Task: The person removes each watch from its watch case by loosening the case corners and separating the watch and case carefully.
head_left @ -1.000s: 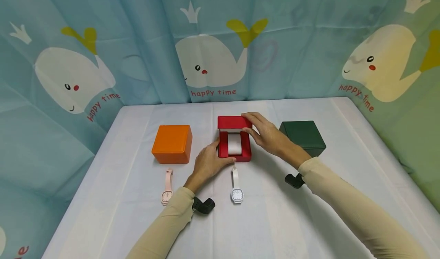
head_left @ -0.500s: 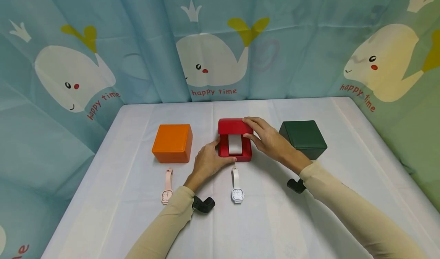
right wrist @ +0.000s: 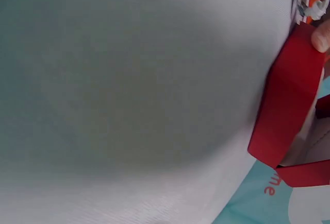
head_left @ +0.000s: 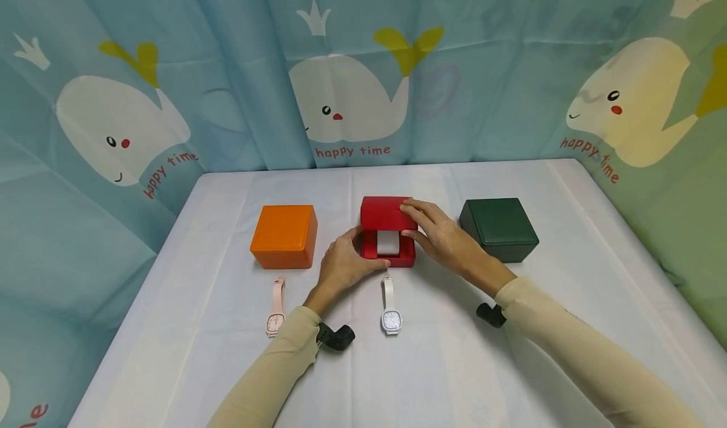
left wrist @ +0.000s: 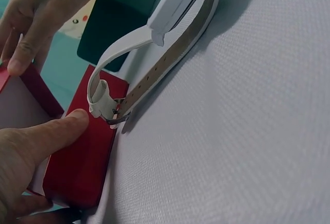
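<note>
Both grips clasp the square red hinged box: left hand curled round its base, right hand pinching its half-lowered lid.

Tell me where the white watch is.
In the head view, the white watch lies flat on the table, just in front of the red box, between both forearms.

Matt red box, woven cloth-covered table

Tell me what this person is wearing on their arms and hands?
Both arms wear snug, long beige sleeves that end at the wrists. The left hand and right hand are bare: no gloves, rings or markings show. Under each wrist sits a small black angled device, the left wrist camera and the right wrist camera.
</note>
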{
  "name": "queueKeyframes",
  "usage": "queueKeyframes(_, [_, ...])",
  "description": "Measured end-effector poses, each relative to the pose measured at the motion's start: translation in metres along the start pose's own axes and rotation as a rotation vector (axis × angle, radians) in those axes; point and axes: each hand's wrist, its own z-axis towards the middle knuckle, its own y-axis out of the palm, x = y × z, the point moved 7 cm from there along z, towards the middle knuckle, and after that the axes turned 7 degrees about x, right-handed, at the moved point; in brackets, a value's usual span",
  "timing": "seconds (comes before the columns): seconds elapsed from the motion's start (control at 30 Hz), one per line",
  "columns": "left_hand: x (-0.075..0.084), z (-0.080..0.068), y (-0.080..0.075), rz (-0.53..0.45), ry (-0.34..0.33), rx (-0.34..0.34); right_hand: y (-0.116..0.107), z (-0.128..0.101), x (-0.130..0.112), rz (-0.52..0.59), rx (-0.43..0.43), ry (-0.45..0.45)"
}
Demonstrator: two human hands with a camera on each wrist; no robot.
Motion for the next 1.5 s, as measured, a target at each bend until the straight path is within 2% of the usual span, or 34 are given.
queueKeyframes(0.17, [-0.001,-0.001,0.0,-0.014,0.026,0.004,0.004,-0.006,-0.003,-0.017,-0.039,-0.012])
queueKeyframes(0.33, [-0.001,-0.002,0.001,-0.017,0.025,0.005,0.006,-0.01,-0.002,-0.026,-0.058,-0.007])
queueKeyframes(0.6, [0.002,-0.003,0.001,0.001,0.061,0.044,0.005,-0.012,-0.004,-0.043,-0.047,-0.046])
queueKeyframes(0.83, [0.003,-0.003,0.0,0.036,0.041,0.071,0.005,-0.014,-0.008,-0.037,-0.011,-0.114])
queueKeyframes(1.13, [0.002,-0.002,0.0,0.037,0.028,0.058,0.004,-0.015,-0.014,-0.1,-0.122,-0.129])
queueKeyframes(1.3, [0.002,-0.002,0.002,0.025,0.011,0.05,0.003,-0.015,-0.017,-0.153,-0.16,-0.161])
queueKeyframes(1.5, [0.002,-0.002,0.003,0.054,-0.006,0.055,0.004,-0.016,-0.018,-0.163,-0.203,-0.153])
